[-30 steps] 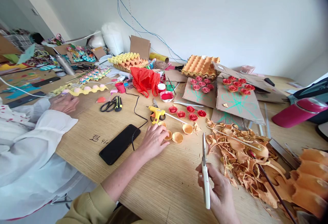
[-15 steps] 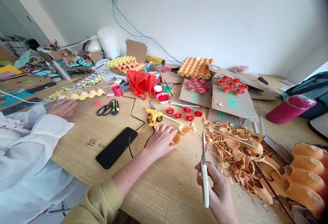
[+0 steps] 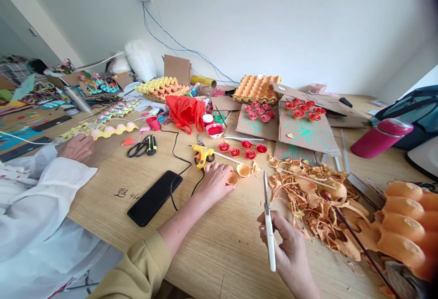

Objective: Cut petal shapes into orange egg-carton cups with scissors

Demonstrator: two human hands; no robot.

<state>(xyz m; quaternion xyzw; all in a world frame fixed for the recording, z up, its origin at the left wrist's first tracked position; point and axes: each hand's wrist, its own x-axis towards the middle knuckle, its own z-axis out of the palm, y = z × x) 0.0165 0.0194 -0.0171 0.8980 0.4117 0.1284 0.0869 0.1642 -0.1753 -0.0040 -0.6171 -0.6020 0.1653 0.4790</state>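
Note:
My left hand (image 3: 216, 182) lies low over the table, thumb and fingers curled around a small orange egg-carton cup (image 3: 233, 179). Touching that cup on its right is a second orange cup (image 3: 243, 170). Scissors with white handles (image 3: 269, 235) are held in my right hand (image 3: 286, 244), blades pointing away from me and looking closed. Orange carton scraps (image 3: 311, 189) are heaped to the right of the blades. Several red paper roses (image 3: 250, 154) sit beyond the cups, and a yellow glue gun (image 3: 203, 154) lies just past my left hand.
A black phone (image 3: 155, 198) lies left of my forearm, crossed by a cord. An orange egg carton (image 3: 404, 226) stands at right, near a pink bottle (image 3: 381, 138). Cardboard sheets (image 3: 304, 132) bear more roses. Another person's hand (image 3: 77, 147) rests at left.
My view has shifted slightly. My left hand stays at the cups, now a bit farther back from the table's front edge. My right hand still holds the scissors.

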